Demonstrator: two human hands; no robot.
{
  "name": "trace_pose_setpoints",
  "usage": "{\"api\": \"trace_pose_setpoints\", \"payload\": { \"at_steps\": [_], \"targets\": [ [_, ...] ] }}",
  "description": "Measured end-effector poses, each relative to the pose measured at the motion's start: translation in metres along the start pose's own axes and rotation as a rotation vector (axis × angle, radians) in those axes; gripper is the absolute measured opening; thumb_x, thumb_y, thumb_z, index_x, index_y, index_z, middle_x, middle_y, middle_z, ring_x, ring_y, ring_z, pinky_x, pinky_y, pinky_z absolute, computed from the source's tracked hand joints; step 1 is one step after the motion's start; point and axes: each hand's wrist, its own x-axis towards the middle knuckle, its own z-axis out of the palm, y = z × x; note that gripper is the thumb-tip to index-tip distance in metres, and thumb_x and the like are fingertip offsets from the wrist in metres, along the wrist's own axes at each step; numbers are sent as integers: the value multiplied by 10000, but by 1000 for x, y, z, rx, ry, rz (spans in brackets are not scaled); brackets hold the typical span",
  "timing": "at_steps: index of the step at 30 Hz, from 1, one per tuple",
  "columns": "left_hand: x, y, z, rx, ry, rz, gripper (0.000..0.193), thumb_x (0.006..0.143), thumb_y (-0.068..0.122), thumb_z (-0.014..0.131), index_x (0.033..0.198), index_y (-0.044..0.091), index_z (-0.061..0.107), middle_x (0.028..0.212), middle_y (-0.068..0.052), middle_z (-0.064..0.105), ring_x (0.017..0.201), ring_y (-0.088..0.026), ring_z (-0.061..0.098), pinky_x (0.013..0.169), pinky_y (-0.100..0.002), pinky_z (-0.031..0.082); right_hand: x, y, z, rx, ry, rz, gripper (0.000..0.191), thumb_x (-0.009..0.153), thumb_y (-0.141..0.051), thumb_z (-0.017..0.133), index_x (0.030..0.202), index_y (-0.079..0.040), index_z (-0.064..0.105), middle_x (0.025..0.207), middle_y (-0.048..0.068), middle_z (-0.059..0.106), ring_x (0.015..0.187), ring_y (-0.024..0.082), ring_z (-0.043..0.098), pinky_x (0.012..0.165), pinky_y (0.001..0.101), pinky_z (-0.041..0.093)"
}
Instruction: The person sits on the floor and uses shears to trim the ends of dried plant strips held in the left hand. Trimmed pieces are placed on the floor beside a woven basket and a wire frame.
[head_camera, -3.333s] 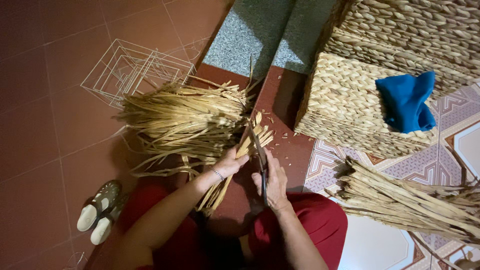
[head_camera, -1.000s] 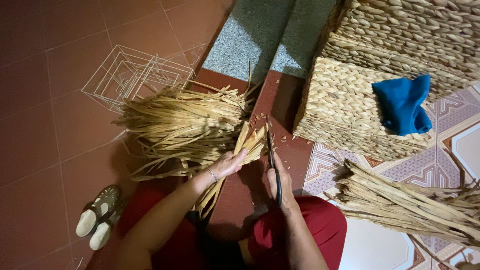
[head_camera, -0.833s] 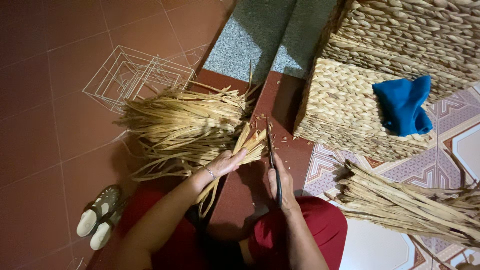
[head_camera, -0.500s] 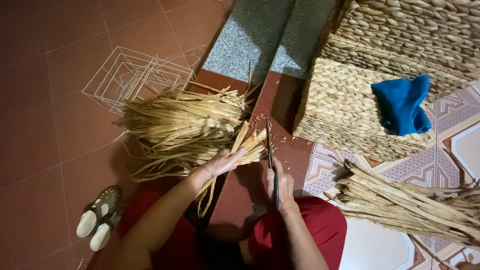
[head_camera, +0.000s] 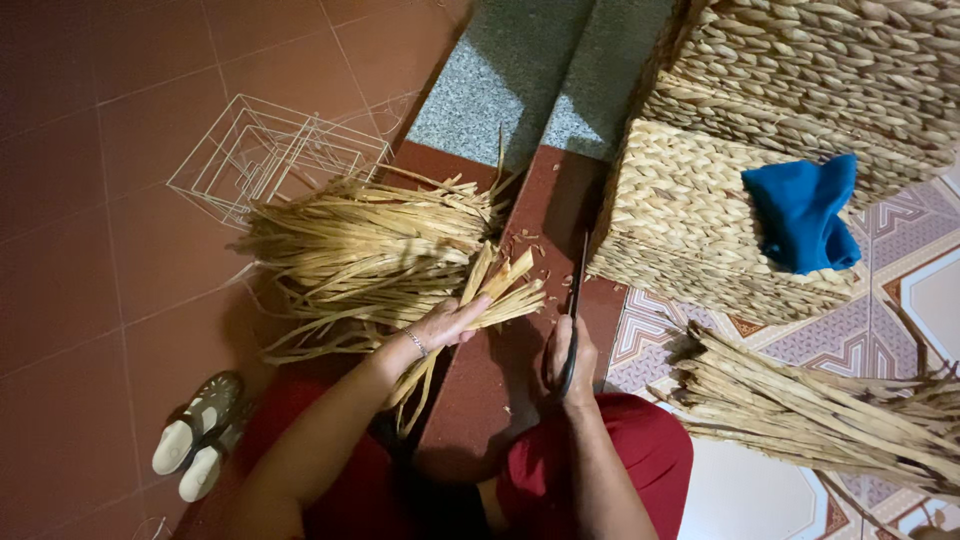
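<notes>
Two hands work at the middle of the floor. The left hand (head_camera: 447, 323) grips a small bunch of straw strips (head_camera: 497, 290), whose cut ends fan out toward one o'clock. The right hand (head_camera: 570, 362) is closed around dark scissors (head_camera: 576, 305), blades pointing to twelve o'clock, just beside the strips at their three o'clock. A big straw pile (head_camera: 365, 235) lies at ten o'clock. A blue cloth (head_camera: 800, 212) rests on woven baskets (head_camera: 680, 225) at two o'clock.

Dim, warm light falls from above my head. My arms throw soft shadows over the floor tiles (head_camera: 120, 290). Corners darken; focus stays fairly sharp.
</notes>
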Motion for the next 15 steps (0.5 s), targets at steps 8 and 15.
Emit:
{"api": "trace_pose_setpoints", "payload": {
  "at_steps": [8,15],
  "targets": [
    [-11,14,0,-151,56,137,345,988,514,460,900,200,572,623,31,525,482,-78,452,435,-277,417,7,28,4,-446,53,-105,598,884,-429,763,1365,-116,598,955,208,759,883,409,726,771,490,554],
    [-22,20,-10,-279,152,250,387,1072,371,521,959,15,623,718,-25,629,567,-90,591,528,-239,534,6,60,22,-790,-216,-28,664,807,-449,781,1371,-224,514,1001,209,739,907,421,720,808,529,564]
  ]
}}
